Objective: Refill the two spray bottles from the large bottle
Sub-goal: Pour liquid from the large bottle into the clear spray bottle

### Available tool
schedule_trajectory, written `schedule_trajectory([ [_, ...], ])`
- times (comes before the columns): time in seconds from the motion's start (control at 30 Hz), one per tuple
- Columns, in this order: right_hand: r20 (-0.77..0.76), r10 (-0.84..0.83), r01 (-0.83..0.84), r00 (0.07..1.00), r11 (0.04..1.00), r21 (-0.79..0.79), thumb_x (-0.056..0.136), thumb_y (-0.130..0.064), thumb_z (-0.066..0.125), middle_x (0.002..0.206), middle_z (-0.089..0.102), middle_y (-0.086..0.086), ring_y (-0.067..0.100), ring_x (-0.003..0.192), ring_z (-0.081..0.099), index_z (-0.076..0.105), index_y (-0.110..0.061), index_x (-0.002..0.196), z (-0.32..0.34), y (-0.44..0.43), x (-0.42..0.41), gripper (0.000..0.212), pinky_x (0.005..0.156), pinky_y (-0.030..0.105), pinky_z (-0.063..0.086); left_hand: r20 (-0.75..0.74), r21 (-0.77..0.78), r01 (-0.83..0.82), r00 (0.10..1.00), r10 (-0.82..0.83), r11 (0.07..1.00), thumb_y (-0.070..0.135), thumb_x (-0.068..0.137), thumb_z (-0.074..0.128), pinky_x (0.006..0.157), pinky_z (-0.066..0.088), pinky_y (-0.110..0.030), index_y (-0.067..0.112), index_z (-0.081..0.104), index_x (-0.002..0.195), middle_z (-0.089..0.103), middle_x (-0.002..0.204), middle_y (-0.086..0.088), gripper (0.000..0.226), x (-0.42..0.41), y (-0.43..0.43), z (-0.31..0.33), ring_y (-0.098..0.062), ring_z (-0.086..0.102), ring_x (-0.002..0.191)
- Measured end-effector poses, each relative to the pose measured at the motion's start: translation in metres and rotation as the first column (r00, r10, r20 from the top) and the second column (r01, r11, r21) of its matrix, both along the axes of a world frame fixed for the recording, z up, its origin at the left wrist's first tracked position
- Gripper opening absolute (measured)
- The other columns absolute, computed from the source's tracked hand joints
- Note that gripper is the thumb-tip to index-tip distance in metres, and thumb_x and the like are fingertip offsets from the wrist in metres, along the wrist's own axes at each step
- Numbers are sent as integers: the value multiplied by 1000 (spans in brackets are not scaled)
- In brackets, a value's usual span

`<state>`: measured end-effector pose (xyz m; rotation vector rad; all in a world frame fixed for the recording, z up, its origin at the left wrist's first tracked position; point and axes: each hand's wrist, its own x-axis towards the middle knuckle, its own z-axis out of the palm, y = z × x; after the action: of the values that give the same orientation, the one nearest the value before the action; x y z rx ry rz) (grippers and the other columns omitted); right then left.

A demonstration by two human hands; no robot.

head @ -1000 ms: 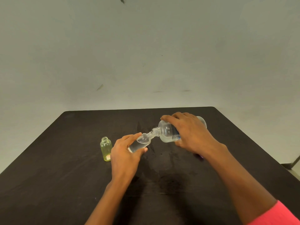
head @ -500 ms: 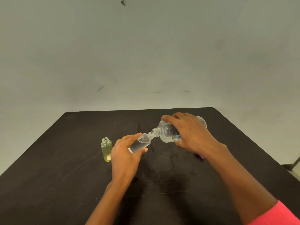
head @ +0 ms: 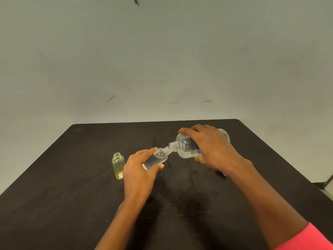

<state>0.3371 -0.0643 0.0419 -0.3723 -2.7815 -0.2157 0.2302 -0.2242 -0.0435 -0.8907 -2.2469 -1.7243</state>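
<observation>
right now the first refill is in hand: the left hand (head: 138,170) holds the small clear spray bottle (head: 155,160) tilted above the middle of the tabletop (head: 72,177), its fingers (head: 146,152) curled round the body and the thumb along the near side. the right hand (head: 212,148) has its fingers (head: 189,131) wrapped over the large bottle (head: 185,147), which is tipped almost flat, its threaded neck meeting the small bottle's mouth. i cannot tell whether liquid is running, though the small bottle looks partly filled. the yellow-green spray bottle (head: 118,166) stands upright and uncapped just left of the left hand and looks to hold little or nothing. next, i judge, the pour calls for a steady tilt with the mouths aligned, then righting the large bottle before overflow and turning to the yellow-green one.
</observation>
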Motion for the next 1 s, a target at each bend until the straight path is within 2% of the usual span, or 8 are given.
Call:
schedule_trajectory([
  [0.4, 22, -1, 1, 1000, 1000, -1, 77, -22, 70, 132, 47, -5, 19, 118, 46, 31, -37, 137, -1, 0, -1, 74, 100, 31, 32, 0, -20, -8, 1000, 8, 1000, 13, 63, 83, 77, 38, -3, 30, 69, 106, 65, 100, 16, 49, -2, 0, -3, -3, 55, 98],
  [0.57, 26, 1, -1, 1000, 1000, 3, 77, -21, 69, 131, 47, -5, 19, 118, 46, 30, -36, 138, -3, -1, -2, 74, 100, 31, 33, 10, -24, -7, 1000, 7, 1000, 13, 64, 83, 79, 39, -9, 30, 69, 107, 65, 100, 17, 49, -2, 0, -4, -2, 54, 99],
  [0.73, 37, -3, 3, 999, 1000, -4, 77, -21, 69, 132, 46, -5, 19, 118, 46, 30, -36, 138, -6, -1, -3, 74, 100, 30, 32, 33, -20, -3, 999, 4, 1000, 12, 64, 82, 78, 39, -7, 30, 69, 106, 65, 99, 19, 48, -2, -1, -6, -1, 54, 100],
  [1.0, 28, 5, -4, 1000, 1000, -14, 76, -21, 70, 131, 47, -5, 19, 117, 46, 30, -36, 138, -9, 1, -6, 75, 99, 30, 32, 54, -13, -2, 999, 3, 1000, 11, 63, 83, 82, 43, -16, 31, 69, 106, 65, 99, 20, 49, -4, 0, -8, -3, 55, 100],
])
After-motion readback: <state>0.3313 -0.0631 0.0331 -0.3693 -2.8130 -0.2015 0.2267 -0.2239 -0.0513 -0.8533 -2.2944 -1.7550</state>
